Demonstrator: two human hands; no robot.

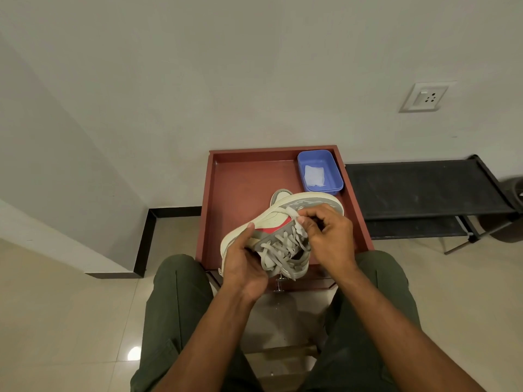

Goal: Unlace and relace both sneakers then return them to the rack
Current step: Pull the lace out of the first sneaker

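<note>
You held the sneaker between both hands, over the near edge of the red-brown table, tipped on its side with the toe toward the table's far right corner and the collar toward you. Your left hand cupped the heel end from below, fingers curled round it and the thumb pressed on the cream side panel. Your right hand sat over the top of the shoe, thumb and forefinger pinched shut on a run of the lace near the upper eyelets — the other fingers were loosely curled. The rest of the lace lay in slack, flat loops across the tongue, and one end hung down past the collar.

No brand name or writing could be read on the shoe; only a red shape showed on its side.

The sneaker looked like smooth cream leather with grey suede-like overlays and a thick pale rubber sole, and the lace was a flat, off-white woven band. The table had a matte top with a raised lip along its edges, and a small metal knob on its front. In its far right corner stood a blue plastic tray, rectangular with rounded corners, holding a folded white cloth or paper — I cannot tell which. Just right of the table stood a black rack with a dark mesh-like shelf.
</note>
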